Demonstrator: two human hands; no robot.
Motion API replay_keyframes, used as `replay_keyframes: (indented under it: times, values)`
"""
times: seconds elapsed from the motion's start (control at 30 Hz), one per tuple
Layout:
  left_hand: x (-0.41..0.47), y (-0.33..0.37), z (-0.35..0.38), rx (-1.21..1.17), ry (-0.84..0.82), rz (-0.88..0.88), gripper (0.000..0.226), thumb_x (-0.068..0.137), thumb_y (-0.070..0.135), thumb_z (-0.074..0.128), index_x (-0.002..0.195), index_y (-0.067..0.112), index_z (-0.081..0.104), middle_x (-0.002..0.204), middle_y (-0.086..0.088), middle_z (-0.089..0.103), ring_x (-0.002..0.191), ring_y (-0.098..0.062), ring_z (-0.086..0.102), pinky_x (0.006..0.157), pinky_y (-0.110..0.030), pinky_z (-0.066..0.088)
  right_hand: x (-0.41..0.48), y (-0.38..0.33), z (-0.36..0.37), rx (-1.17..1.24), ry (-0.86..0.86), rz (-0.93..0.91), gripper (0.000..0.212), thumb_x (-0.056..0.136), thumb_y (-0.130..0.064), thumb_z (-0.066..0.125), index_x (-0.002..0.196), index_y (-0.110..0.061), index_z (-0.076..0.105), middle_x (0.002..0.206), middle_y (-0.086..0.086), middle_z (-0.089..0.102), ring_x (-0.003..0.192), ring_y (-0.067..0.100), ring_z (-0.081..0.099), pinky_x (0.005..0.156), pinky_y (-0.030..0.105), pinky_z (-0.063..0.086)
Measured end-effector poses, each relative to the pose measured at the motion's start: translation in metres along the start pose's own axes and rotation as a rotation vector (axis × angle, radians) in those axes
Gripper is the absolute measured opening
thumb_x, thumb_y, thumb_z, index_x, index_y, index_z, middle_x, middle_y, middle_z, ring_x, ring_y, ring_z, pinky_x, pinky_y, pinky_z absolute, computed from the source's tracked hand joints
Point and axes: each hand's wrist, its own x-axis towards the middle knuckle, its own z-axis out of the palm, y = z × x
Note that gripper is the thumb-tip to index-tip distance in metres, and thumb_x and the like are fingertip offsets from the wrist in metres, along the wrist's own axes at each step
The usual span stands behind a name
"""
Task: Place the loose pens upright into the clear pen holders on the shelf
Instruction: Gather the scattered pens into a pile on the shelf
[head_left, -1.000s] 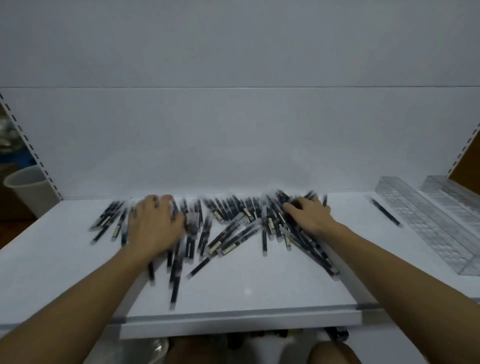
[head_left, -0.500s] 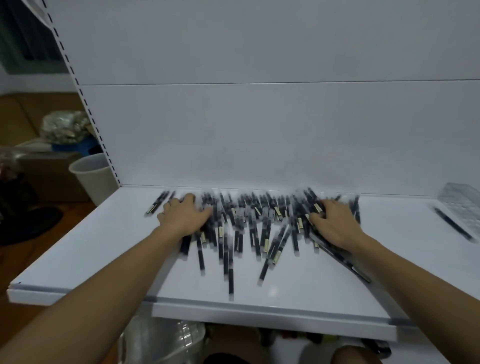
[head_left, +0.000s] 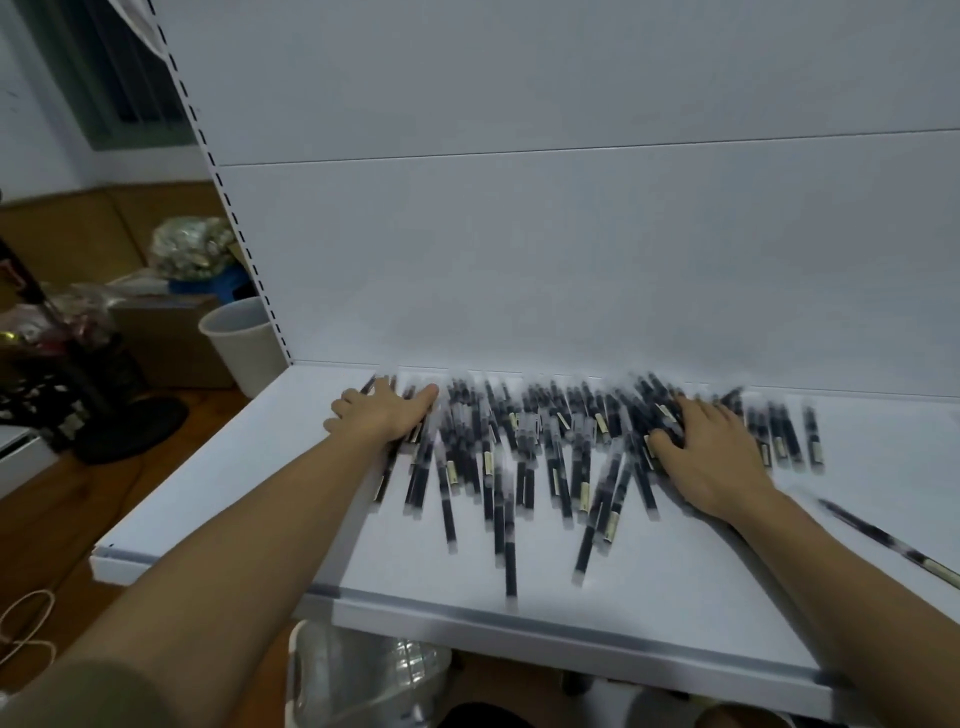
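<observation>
Left hand (head_left: 384, 415) has slid out to the left end of the pile since half a second ago and now covers the few pens that lay apart there. The view has swung left as well. The right hand (head_left: 711, 457) sits at much the same spot on the pile.

Loose pens (head_left: 545, 452): dark barrels, many with a pale label, blurred by motion. They lie flat in a wide band along the back edge of the shelf (head_left: 675, 597), starting near the back left corner. Most point roughly front to back. Several jut forward of the band, and the longest reach comes close to the front edge.

Left hand: palm down on the left end of the band, fingers (head_left: 426, 395) stretched out flat across the pens and gripping nothing.

Right hand: palm down toward the right end, fingers (head_left: 685, 410) spread wide and pressed on the pens. No pen is pinched. A short row of pens lies just beyond it to the right.

Stray pen (head_left: 893, 545): alone and apart from the band, lying at a slant near the right edge of the view.

Behind the pens is a white back panel (head_left: 571, 260), with a slotted upright (head_left: 228, 208) at its left side.

Beyond the left edge of the shelf, on the floor, stands a pale waste bin (head_left: 244, 338). A cardboard box (head_left: 166, 338) and a blue stool (head_left: 228, 286) are behind it. A clear plastic bag (head_left: 363, 675) shows below the front edge.
</observation>
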Motion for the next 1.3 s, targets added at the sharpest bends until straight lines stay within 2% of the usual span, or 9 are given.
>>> replay_keyframes:
  times: [0.3, 0.4, 0.57, 0.7, 0.8, 0.93, 1.03, 1.17, 1.3]
  values:
    - [-0.007, 0.006, 0.0, -0.003, -0.102, 0.147, 0.125, 0.061, 0.094, 0.055, 0.154, 0.015, 0.027, 0.155, -0.022, 0.029, 0.143, -0.042, 0.024, 0.113, -0.057, 0.029, -0.003, -0.013, -0.004, 0.007, 0.022, 0.034, 0.078, 0.084, -0.062, 0.025, 0.143, -0.015, 0.048, 0.146, 0.015, 0.054, 0.139, 0.038, 0.043, 0.118, 0.057, 0.032]
    - [-0.004, 0.013, -0.004, 0.006, -0.114, 0.179, 0.103, 0.059, 0.075, 0.066, 0.137, 0.012, 0.044, 0.137, -0.02, 0.045, 0.126, -0.037, 0.042, 0.102, -0.047, 0.043, -0.008, -0.017, -0.009, 0.018, 0.02, 0.036, 0.08, 0.086, -0.06, 0.026, 0.149, -0.014, 0.043, 0.152, 0.016, 0.048, 0.144, 0.039, 0.037, 0.12, 0.056, 0.029]
    - [-0.011, 0.023, -0.004, 0.036, -0.09, 0.159, 0.089, 0.067, 0.046, 0.078, 0.138, 0.016, 0.034, 0.132, -0.017, 0.041, 0.122, -0.036, 0.042, 0.085, -0.042, 0.045, -0.011, -0.017, -0.011, 0.017, 0.02, 0.031, 0.074, 0.092, -0.056, 0.032, 0.152, -0.013, 0.039, 0.155, 0.016, 0.045, 0.146, 0.039, 0.033, 0.121, 0.055, 0.026]
    - [-0.014, 0.026, 0.0, -0.072, -0.029, 0.199, 0.084, 0.056, 0.018, 0.077, 0.128, 0.012, 0.035, 0.102, -0.01, 0.058, 0.089, -0.028, 0.06, 0.061, -0.033, 0.051, -0.012, -0.016, -0.011, 0.021, 0.012, 0.042, 0.076, 0.09, -0.058, 0.03, 0.151, -0.014, 0.04, 0.154, 0.015, 0.046, 0.146, 0.038, 0.033, 0.122, 0.055, 0.026]
    - [-0.017, 0.029, -0.004, -0.059, -0.01, 0.218, 0.075, 0.056, 0.005, 0.076, 0.119, 0.008, 0.036, 0.088, -0.007, 0.056, 0.077, -0.024, 0.06, 0.053, -0.029, 0.046, -0.012, -0.016, -0.012, 0.039, 0.014, 0.045, 0.076, 0.09, -0.058, 0.03, 0.151, -0.014, 0.041, 0.155, 0.014, 0.046, 0.147, 0.038, 0.032, 0.122, 0.055, 0.025]
    - [-0.018, 0.033, -0.011, -0.001, -0.023, 0.235, 0.057, 0.058, 0.003, 0.076, 0.106, 0.007, 0.046, 0.087, -0.006, 0.056, 0.071, -0.02, 0.055, 0.051, -0.028, 0.043, -0.013, -0.017, -0.013, 0.041, 0.019, 0.047, 0.068, 0.096, -0.053, 0.039, 0.152, -0.014, 0.04, 0.156, 0.014, 0.044, 0.148, 0.038, 0.03, 0.123, 0.055, 0.024]
    - [-0.015, 0.034, -0.017, -0.026, -0.079, 0.237, 0.04, 0.061, 0.006, 0.078, 0.091, 0.009, 0.052, 0.085, -0.006, 0.06, 0.069, -0.02, 0.059, 0.053, -0.027, 0.048, -0.012, -0.016, -0.012, 0.043, 0.02, 0.041, 0.08, 0.087, -0.061, 0.027, 0.151, -0.015, 0.041, 0.155, 0.013, 0.046, 0.147, 0.037, 0.033, 0.122, 0.056, 0.025]
    - [-0.009, 0.045, -0.038, -0.091, -0.075, 0.298, 0.036, 0.076, 0.021, 0.08, 0.097, 0.007, 0.055, 0.09, -0.009, 0.062, 0.072, -0.02, 0.06, 0.058, -0.03, 0.05, -0.011, -0.015, -0.01, 0.048, 0.026, 0.042, 0.082, 0.086, -0.062, 0.025, 0.152, -0.016, 0.041, 0.155, 0.013, 0.046, 0.147, 0.036, 0.033, 0.122, 0.055, 0.025]
    - [-0.016, 0.073, -0.058, -0.148, -0.123, 0.394, 0.031, 0.073, 0.018, 0.081, 0.084, 0.006, 0.054, 0.081, -0.012, 0.059, 0.067, -0.026, 0.058, 0.06, -0.035, 0.049, -0.013, -0.016, -0.013, 0.048, 0.021, 0.048, 0.075, 0.092, -0.057, 0.032, 0.154, -0.015, 0.038, 0.157, 0.012, 0.044, 0.148, 0.037, 0.031, 0.123, 0.054, 0.025]
